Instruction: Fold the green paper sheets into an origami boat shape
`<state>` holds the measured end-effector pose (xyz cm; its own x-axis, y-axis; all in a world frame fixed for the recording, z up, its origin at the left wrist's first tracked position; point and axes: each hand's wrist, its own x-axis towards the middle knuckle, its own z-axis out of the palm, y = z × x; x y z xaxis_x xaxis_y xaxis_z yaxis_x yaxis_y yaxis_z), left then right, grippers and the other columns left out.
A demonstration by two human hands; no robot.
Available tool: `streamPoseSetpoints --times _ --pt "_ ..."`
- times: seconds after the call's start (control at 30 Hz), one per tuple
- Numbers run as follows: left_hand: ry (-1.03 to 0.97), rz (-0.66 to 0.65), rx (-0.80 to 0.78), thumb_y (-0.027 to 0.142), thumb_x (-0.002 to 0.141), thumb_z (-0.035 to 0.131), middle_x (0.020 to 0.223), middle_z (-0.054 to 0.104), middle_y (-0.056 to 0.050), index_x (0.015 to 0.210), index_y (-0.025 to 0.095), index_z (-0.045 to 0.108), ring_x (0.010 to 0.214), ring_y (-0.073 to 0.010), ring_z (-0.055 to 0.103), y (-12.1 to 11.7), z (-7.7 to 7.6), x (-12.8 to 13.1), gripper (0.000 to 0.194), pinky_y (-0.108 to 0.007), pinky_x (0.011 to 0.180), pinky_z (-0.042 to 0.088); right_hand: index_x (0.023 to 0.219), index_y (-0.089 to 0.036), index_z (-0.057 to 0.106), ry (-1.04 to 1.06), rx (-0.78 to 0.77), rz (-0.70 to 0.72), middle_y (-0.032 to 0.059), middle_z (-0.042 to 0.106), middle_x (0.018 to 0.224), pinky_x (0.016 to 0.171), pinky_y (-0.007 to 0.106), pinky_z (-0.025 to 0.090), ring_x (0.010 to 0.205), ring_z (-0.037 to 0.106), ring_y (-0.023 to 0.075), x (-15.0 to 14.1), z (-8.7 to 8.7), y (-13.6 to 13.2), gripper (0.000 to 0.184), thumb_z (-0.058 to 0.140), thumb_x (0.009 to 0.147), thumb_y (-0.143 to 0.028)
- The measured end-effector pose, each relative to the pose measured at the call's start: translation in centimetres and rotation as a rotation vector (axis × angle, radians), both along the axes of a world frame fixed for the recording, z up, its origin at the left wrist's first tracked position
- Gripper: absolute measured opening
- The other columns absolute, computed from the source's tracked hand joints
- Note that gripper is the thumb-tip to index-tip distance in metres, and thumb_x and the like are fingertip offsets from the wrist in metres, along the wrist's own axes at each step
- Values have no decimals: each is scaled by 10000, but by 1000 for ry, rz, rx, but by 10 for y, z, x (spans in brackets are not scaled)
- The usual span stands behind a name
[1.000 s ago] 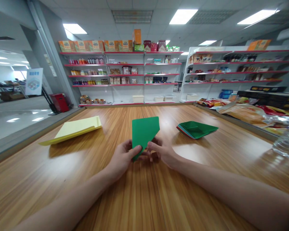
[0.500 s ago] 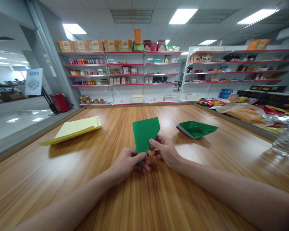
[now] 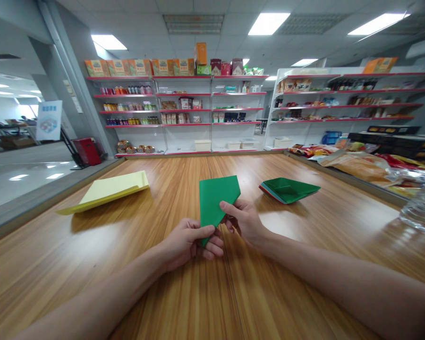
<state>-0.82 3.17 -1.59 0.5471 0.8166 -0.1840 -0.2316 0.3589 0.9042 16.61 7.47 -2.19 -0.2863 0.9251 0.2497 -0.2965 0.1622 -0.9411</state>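
A folded piece of green paper [image 3: 216, 198] is held up above the table between my two hands. My left hand [image 3: 193, 240] pinches its lower corner, thumb in front and fingers behind. My right hand [image 3: 243, 219] grips its right edge, with the thumb pressed on the front face and the other fingers mostly hidden behind. To the right lies a stack of folded papers [image 3: 289, 190], green on top with red and blue layers showing below. On the left, folded yellow paper [image 3: 109, 190] rests on the table.
The wooden table [image 3: 134, 293] has a raised rim. Snack packets [image 3: 361, 165] and black boxes [image 3: 400, 144] lie past its right edge, near a clear plastic item [image 3: 423, 210]. Stocked shelves [image 3: 184, 111] stand beyond. A red box [image 3: 87, 151] is on the floor at left.
The green paper has shifted slightly right and down and turned a little, with both hands still on it. My left fingers have spread slightly beneath it. The other papers stay put.
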Motion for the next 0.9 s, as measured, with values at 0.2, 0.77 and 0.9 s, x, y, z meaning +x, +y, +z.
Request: streamPoseSetpoints --times 0.2,0.77,0.9 --pt "255 423 267 555 730 619 580 617 -42 685 92 617 486 -116 562 2 -1 12 465 -202 427 405 685 -109 596 -161 -15 67 10 588 502 314 194 415 366 514 98 -6 4 -10 322 692 714 -414" --pt "711 830 608 562 842 414 440 459 4 487 195 462 408 -128 414 2 4 14 513 -249 420 244 716 -85 607 -132 -41 133 88 652 582 383 235 511 470 632 170 -21 8 -34 408 634 748 -491" --pt "758 850 675 561 866 352 461 460 -6 467 191 459 427 -127 403 5 4 11 554 -260 449 227 772 -79 611 -95 -5 160 96 660 606 411 246 523 492 641 174 -20 6 -33 410 620 766 -489"
